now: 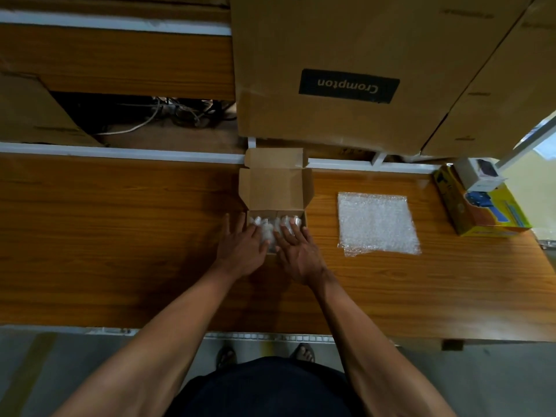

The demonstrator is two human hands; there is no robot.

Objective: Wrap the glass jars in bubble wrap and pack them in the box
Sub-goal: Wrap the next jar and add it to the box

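Note:
A small open cardboard box (275,188) stands mid-table with its lid flap raised toward the back. Inside it lie bubble-wrapped jars (268,228), white and crinkled; how many there are I cannot tell. My left hand (242,249) lies over the box's left side, its straight fingers pressing on the wrapped bundles. My right hand (296,252) covers the box's right side in the same way, fingers spread flat on the wrap. A spare sheet of bubble wrap (377,222) lies flat on the table to the right of the box.
A yellow carton (481,216) showing a blue tape dispenser sits at the far right with a small white box (478,174) on it. Large brown cartons (346,67) are stacked behind the table. Cables (168,114) lie in a gap at the back left.

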